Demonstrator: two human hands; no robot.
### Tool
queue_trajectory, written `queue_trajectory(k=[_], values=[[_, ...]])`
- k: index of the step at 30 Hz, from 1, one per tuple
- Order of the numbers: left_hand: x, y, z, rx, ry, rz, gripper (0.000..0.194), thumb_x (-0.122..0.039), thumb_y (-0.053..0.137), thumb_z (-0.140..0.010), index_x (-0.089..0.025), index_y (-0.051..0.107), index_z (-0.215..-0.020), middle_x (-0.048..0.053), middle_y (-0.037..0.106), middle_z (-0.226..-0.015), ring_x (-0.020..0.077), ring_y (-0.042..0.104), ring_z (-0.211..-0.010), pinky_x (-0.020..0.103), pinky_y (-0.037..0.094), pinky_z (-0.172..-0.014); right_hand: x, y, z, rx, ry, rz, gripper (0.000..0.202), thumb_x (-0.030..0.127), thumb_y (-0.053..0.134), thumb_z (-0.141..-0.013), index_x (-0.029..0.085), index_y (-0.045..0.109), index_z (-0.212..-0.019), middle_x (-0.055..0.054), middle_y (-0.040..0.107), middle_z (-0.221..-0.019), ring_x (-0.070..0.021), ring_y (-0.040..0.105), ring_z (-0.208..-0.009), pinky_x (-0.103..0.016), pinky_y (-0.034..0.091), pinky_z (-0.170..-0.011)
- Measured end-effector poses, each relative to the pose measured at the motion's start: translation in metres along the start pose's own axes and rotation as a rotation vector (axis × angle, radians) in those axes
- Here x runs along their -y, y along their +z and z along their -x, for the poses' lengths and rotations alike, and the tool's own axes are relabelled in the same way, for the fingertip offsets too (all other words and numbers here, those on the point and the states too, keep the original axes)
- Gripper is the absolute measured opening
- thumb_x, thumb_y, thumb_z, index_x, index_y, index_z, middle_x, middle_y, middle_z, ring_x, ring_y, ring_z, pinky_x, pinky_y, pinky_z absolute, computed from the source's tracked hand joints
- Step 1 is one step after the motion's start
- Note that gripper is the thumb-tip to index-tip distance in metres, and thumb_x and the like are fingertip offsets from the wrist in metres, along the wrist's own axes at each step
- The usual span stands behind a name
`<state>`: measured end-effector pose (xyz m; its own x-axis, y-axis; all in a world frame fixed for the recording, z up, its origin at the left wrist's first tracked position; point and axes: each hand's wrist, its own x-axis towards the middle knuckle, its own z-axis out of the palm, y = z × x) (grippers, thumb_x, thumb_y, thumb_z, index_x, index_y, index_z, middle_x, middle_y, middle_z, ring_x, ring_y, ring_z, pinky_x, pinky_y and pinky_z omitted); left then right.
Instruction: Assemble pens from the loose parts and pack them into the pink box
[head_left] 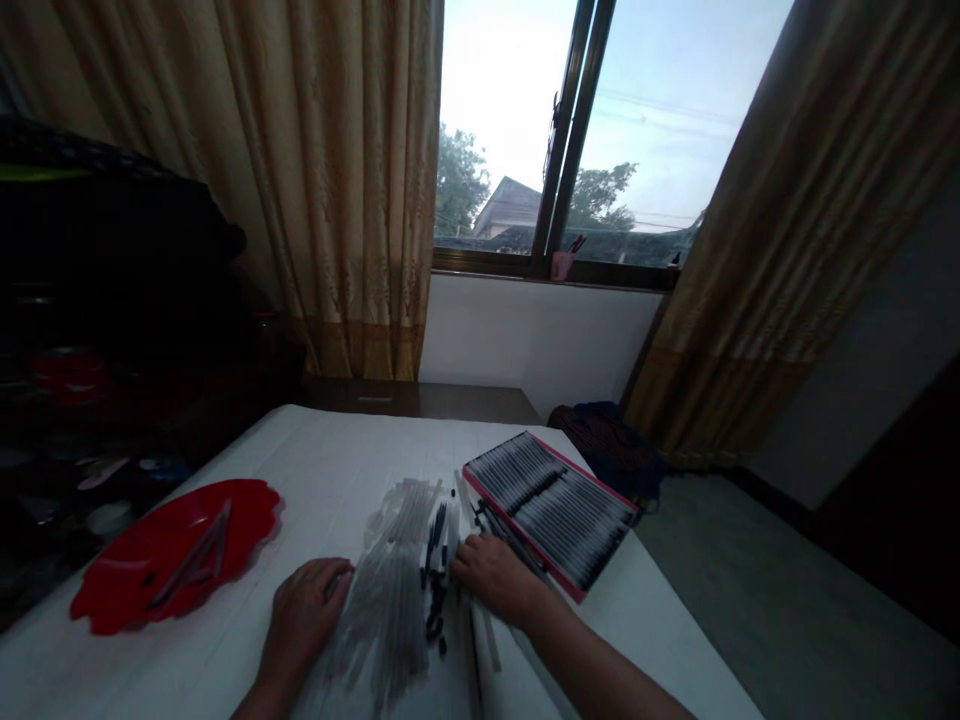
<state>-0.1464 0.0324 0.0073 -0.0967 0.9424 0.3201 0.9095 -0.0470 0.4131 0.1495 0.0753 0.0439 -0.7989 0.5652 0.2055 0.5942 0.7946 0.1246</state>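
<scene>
My left hand [307, 610] rests at the left edge of a pile of clear plastic tubes [397, 600], fingers curled in, with a small dark bit showing by the fingertips that I cannot make out. My right hand [495, 575] reaches in from the right, its fingers bent together beside the small black caps [436, 600]; whatever they pinch is hidden. Between the hands lie the tubes, the caps and a few thin dark sticks [436, 530]. Just past my right hand, a red-edged tray [551, 515] carries two rows of clear, pen-like sticks with black ends.
On the left of the white table [322, 445] sits a red scalloped dish [247, 545] with a few clear pieces in it. Dark clutter stands beyond the left edge. A dark bundle of cloth [611, 440] lies behind the tray. Curtains and a window are ahead.
</scene>
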Motion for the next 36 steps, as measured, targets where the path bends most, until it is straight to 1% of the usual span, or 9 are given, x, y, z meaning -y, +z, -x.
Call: queue_trajectory(k=[6, 12, 14, 17, 19, 21, 27, 33, 36], values=[[-0.001, 0.0, 0.002, 0.009, -0.003, 0.003, 0.028, -0.037, 0.046, -0.082, -0.025, 0.071, -0.086, 0.002, 0.074, -0.095, 0.0216, 0.064, -0.096, 0.035, 0.045, -0.088, 0.001, -0.002, 0.0, -0.051, -0.072, -0.01, 0.014, 0.016, 0.048, -0.093, 0.018, 0.06, -0.085, -0.004, 0.064, -0.081, -0.0184, 0.054, -0.077, -0.029, 0.04, -0.069], [-0.004, -0.001, 0.003, 0.002, 0.0, -0.002, 0.028, -0.036, 0.046, -0.082, -0.024, 0.07, -0.087, 0.002, 0.074, -0.096, 0.0217, 0.064, -0.096, 0.035, 0.045, -0.087, 0.011, -0.012, 0.014, -0.235, 0.164, -0.093, 0.017, 0.014, 0.041, -0.093, 0.015, 0.058, -0.096, -0.009, 0.065, -0.087, -0.0202, 0.058, -0.082, -0.03, 0.045, -0.073], [-0.004, -0.001, 0.004, -0.007, 0.001, -0.003, 0.027, -0.036, 0.046, -0.082, -0.025, 0.07, -0.087, 0.001, 0.074, -0.095, 0.0211, 0.064, -0.095, 0.034, 0.045, -0.086, 0.018, -0.01, 0.023, -0.377, 0.331, -0.243, 0.02, 0.02, 0.039, -0.093, 0.015, 0.058, -0.097, -0.009, 0.065, -0.083, -0.0205, 0.06, -0.078, -0.03, 0.046, -0.07], [-0.004, -0.001, 0.003, -0.021, 0.002, -0.004, 0.027, -0.036, 0.046, -0.081, -0.026, 0.071, -0.084, 0.001, 0.074, -0.093, 0.0209, 0.065, -0.094, 0.033, 0.046, -0.085, 0.03, 0.005, 0.038, -0.595, 0.631, -0.65, 0.026, 0.034, 0.045, -0.09, 0.016, 0.058, -0.103, -0.007, 0.067, -0.079, -0.0197, 0.063, -0.071, -0.028, 0.048, -0.065], [-0.004, -0.001, 0.002, -0.026, 0.006, -0.002, 0.027, -0.037, 0.046, -0.08, -0.026, 0.071, -0.083, 0.001, 0.075, -0.091, 0.0213, 0.066, -0.092, 0.033, 0.047, -0.085, 0.037, 0.02, 0.047, -0.668, 0.78, -0.924, 0.039, 0.044, 0.051, -0.086, 0.015, 0.057, -0.111, -0.007, 0.068, -0.078, -0.0201, 0.064, -0.068, -0.028, 0.05, -0.063], [-0.004, -0.003, 0.001, -0.028, 0.01, 0.001, 0.028, -0.038, 0.046, -0.079, -0.026, 0.071, -0.082, 0.002, 0.075, -0.09, 0.0219, 0.066, -0.09, 0.033, 0.048, -0.083, 0.041, 0.036, 0.054, -0.709, 0.848, -1.152, 0.051, 0.051, 0.056, -0.082, 0.015, 0.055, -0.118, -0.007, 0.07, -0.076, -0.0204, 0.064, -0.064, -0.03, 0.051, -0.061], [-0.006, -0.006, 0.0, -0.036, -0.005, 0.002, 0.03, -0.041, 0.046, -0.078, -0.026, 0.072, -0.08, 0.002, 0.076, -0.089, 0.0222, 0.067, -0.089, 0.032, 0.05, -0.083, 0.042, 0.06, 0.06, -0.73, 0.865, -1.494, 0.063, 0.054, 0.063, -0.076, 0.017, 0.05, -0.125, -0.007, 0.071, -0.079, -0.0193, 0.063, -0.063, -0.03, 0.049, -0.058], [-0.004, -0.012, -0.006, -0.031, -0.076, -0.031, 0.033, -0.04, 0.043, -0.078, -0.025, 0.072, -0.082, 0.0, 0.076, -0.085, 0.0198, 0.07, -0.081, 0.027, 0.054, -0.072, 0.041, 0.058, 0.058, -0.761, 0.865, -1.545, 0.068, 0.045, 0.063, -0.077, 0.019, 0.039, -0.135, -0.003, 0.07, -0.075, -0.0163, 0.06, -0.058, -0.025, 0.046, -0.051], [-0.015, -0.017, -0.012, -0.04, -0.087, -0.068, 0.036, -0.037, 0.04, -0.081, -0.023, 0.071, -0.092, 0.002, 0.075, -0.093, 0.0216, 0.069, -0.086, 0.03, 0.053, -0.073, 0.041, 0.052, 0.058, -0.77, 0.873, -1.565, 0.069, 0.041, 0.062, -0.076, 0.019, 0.037, -0.137, -0.002, 0.069, -0.073, -0.0154, 0.058, -0.055, -0.024, 0.044, -0.047]])
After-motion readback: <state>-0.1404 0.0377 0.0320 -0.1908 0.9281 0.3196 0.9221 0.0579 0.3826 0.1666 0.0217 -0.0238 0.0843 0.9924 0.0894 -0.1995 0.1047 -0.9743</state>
